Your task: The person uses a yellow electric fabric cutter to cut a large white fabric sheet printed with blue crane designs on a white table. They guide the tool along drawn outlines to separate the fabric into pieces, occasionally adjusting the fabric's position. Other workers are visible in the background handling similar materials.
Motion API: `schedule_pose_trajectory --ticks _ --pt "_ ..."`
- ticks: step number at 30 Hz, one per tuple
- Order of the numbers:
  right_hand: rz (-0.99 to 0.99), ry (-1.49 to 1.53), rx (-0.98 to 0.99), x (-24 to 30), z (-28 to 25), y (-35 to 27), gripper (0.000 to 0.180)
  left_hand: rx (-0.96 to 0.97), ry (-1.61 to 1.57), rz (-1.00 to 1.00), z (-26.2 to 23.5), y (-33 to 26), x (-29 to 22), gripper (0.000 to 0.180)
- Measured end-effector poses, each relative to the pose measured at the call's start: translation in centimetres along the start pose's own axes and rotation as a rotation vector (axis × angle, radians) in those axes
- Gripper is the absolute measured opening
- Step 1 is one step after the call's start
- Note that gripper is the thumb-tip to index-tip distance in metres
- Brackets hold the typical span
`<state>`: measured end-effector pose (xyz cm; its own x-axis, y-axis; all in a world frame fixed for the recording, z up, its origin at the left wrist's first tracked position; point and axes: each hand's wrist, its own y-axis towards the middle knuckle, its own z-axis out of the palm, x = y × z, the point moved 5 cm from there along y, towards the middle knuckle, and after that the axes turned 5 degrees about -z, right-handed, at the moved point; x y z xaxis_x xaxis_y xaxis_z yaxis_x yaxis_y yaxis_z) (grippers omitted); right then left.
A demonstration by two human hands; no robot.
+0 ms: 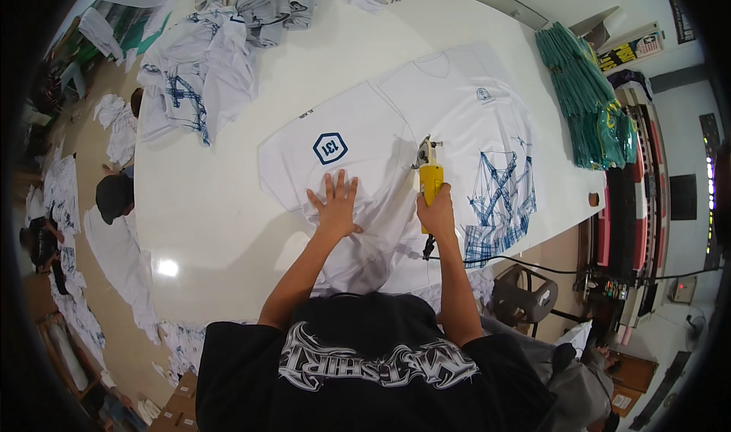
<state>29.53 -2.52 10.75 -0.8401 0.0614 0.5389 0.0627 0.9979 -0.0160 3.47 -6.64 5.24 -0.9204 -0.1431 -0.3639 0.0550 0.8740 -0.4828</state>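
Observation:
A white T-shirt [381, 143] with a blue hexagon badge and blue line print lies spread on the white table [221, 204]. My left hand [335, 204] lies flat on the shirt with its fingers spread, pressing the cloth down. My right hand [438, 213] grips a yellow electric cutting tool [429, 175] with a small metal head, standing on the shirt just right of the left hand. A black cord [502, 259] runs from the tool off the table to the right.
Heaps of white printed shirts [198, 66] cover the table's far left. A stack of green garments [586, 89] lies at the far right edge. White shirts litter the floor at left, where a person in a dark cap [114, 196] sits. A grey chair [525, 299] stands at right.

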Motion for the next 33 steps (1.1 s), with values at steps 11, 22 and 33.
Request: schedule_pose_trajectory --ticks 11,22,33 --pt "-0.138 -0.012 0.180 -2.1 -1.4 6.5 0.055 -0.010 -0.002 -0.029 0.3 0.1 0.0 0.147" --pt "-0.330 -0.044 0.374 -1.6 -2.4 13.9 0.056 0.028 -0.001 -0.094 0.1 -0.3 -0.5 0.150" --pt "-0.524 -0.080 0.459 -0.1 -0.7 21.6 0.058 0.025 -0.036 -0.139 -0.7 -0.8 -1.2 0.149"
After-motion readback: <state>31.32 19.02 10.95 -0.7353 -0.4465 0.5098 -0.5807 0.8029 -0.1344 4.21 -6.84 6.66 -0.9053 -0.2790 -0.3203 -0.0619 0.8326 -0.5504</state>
